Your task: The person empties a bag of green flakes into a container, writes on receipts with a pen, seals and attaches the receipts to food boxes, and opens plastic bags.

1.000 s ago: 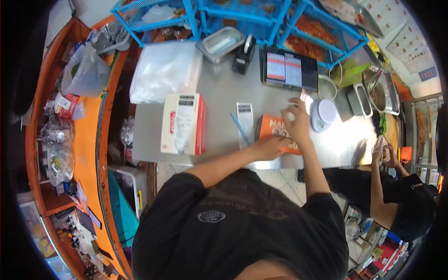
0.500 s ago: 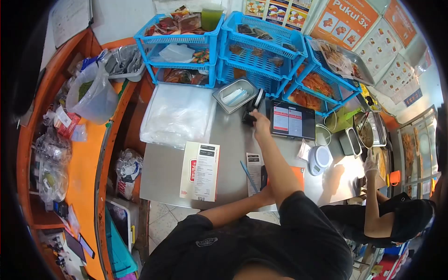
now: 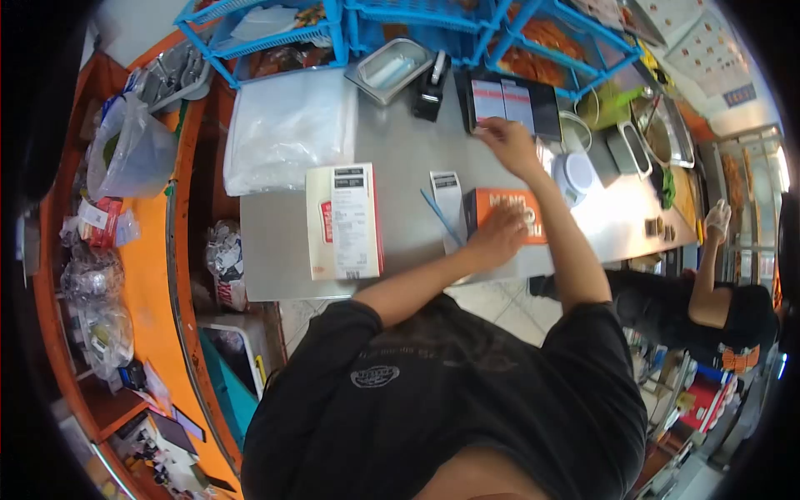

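Observation:
My left hand lies over the lower part of an orange box with white lettering, its fingers resting flat on top. Above the box, my right hand is at the lower left corner of the tablet, its fingertips pinched together. Whatever they hold is too small to make out. Left of the orange box are a paper slip and a blue pen. A cream and red box with a long printed receipt on it stands farther left.
A black dispenser and a metal tray sit at the back, beside stacked plastic bags. Blue racks line the rear. On the right are a white scale and a co-worker's gloved hand.
My right hand has left the black dispenser and come down and right, to the tablet's corner. My left hand now shows on the orange box. The view has tilted down; the co-worker's hand moved right.

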Demonstrator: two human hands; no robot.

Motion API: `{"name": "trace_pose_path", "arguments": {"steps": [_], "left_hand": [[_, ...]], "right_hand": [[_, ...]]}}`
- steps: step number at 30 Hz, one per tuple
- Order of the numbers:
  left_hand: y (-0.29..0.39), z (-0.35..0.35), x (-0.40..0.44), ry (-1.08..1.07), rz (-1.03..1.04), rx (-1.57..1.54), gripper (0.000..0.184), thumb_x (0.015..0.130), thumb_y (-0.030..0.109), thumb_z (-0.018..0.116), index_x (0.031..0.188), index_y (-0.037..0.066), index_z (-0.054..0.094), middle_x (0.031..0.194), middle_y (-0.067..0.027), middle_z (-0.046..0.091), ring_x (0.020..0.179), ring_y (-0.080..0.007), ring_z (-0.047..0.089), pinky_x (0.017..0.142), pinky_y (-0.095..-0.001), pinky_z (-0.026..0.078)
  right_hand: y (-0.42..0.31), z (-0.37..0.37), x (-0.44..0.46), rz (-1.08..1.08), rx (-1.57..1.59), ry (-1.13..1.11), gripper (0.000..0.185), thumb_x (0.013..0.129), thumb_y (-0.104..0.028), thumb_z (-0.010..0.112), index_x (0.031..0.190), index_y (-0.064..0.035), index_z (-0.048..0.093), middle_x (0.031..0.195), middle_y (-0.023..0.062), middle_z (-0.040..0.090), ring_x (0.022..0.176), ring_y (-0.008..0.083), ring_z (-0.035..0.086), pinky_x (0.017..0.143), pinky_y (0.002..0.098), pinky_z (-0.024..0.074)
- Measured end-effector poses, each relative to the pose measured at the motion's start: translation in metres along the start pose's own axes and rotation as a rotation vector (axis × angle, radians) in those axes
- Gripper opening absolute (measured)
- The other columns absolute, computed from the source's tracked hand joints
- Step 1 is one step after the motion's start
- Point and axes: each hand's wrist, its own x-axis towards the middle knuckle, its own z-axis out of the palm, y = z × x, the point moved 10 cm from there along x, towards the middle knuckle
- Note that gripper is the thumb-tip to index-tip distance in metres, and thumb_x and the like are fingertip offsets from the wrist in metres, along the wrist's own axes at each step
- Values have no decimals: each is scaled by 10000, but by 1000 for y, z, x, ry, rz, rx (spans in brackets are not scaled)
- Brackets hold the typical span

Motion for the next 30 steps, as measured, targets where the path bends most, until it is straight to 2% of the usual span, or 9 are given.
{"name": "trace_pose_path", "arguments": {"steps": [3, 6, 9, 11, 16, 21, 25, 28, 30], "left_hand": [[-13, -3, 7, -83, -121, -85, 369, 782, 139, 606, 1142, 58, 603, 1359, -185, 436, 1316, -365, 337, 1103, -522, 242], [-23, 12, 9, -283, -145, -3, 526, 750, 223, 676, 1255, 141, 555, 1423, -153, 395, 1353, -366, 290, 1101, -578, 193], [-14, 1, 17, -498, -111, 201, 621, 699, 302, 722, 1283, 194, 540, 1463, -137, 352, 1381, -374, 237, 1104, -621, 115], [-21, 5, 19, -577, -94, 185, 691, 664, 348, 745, 1306, 226, 521, 1476, -125, 337, 1392, -381, 213, 1101, -648, 58], [-20, -17, 32, -345, -26, 77, 390, 628, 311, 735, 1010, 231, 740, 1267, -28, 602, 1272, -293, 401, 1059, -466, 265], [-42, -1, 29, -430, -83, -22, 401, 612, 335, 763, 997, 224, 747, 1335, -19, 554, 1286, -296, 374, 1070, -456, 228], [-21, -9, 27, -399, -3, 73, 367, 647, 363, 778, 979, 209, 749, 1294, -37, 581, 1312, -289, 357, 1078, -481, 221], [-1, -8, 14, -362, 137, 79, 283, 720, 333, 746, 952, 170, 744, 1260, -61, 595, 1299, -288, 396, 1092, -496, 215], [14, -7, 4, -356, 152, -57, 178, 793, 220, 692, 895, 75, 707, 1238, -111, 596, 1229, -299, 487, 1103, -489, 247]], "right_hand": [[31, -62, -79, 58, 97, 192, 242, 896, -149, 612, 1073, 15, 628, 938, 97, 678, 869, 150, 637, 760, 288, 500], [88, -98, -168, 265, 131, 452, 319, 914, -123, 578, 1195, 20, 525, 962, 112, 668, 852, 148, 619, 738, 267, 491], [104, -83, -247, 334, 450, 698, 402, 896, -94, 568, 1259, 24, 442, 969, 140, 673, 836, 197, 634, 753, 313, 497], [97, -52, -270, 335, 499, 728, 505, 885, -51, 544, 1330, 30, 320, 988, 134, 671, 837, 211, 625, 768, 327, 489], [38, -1, -270, 105, 114, 534, 739, 820, 79, 468, 1465, -37, 127, 1192, 213, 570, 1146, 294, 555, 997, 399, 390], [50, 14, -279, 168, 207, 562, 812, 795, 113, 440, 1491, -59, 58, 1297, 234, 494, 1203, 308, 519, 1007, 370, 396], [52, 2, -286, 132, 380, 674, 696, 822, 88, 466, 1452, -55, 206, 1194, 172, 547, 1171, 288, 538, 882, 359, 494], [75, -18, -297, 247, 284, 902, 458, 850, 23, 518, 1304, 8, 460, 1207, 202, 549, 1059, 264, 585, 860, 348, 510], [99, -21, -298, 326, 415, 905, 275, 881, 9, 538, 1155, 30, 553, 1048, 131, 605, 902, 192, 606, 763, 296, 518]]}}
